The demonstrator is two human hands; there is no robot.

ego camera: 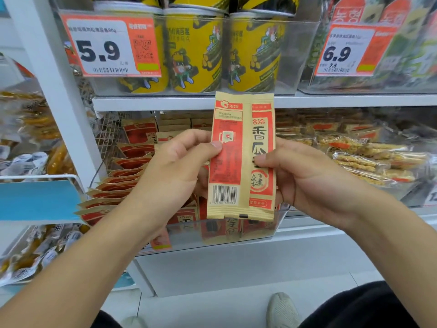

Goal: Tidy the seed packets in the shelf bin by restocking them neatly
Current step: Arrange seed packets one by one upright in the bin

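Both hands pinch packet upright: left hand, right hand at edges, likely squaring it before slotting into bin row.

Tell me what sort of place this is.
Most likely a shop's snack aisle. Price tags hang on the white shelves, clear bins hold yellow tubs, and rows of seed packets fill the bin below.

Both forearms reach forward, bare. Left hand thumb pinches packet left side; right hand thumb pinches right side, held upright.
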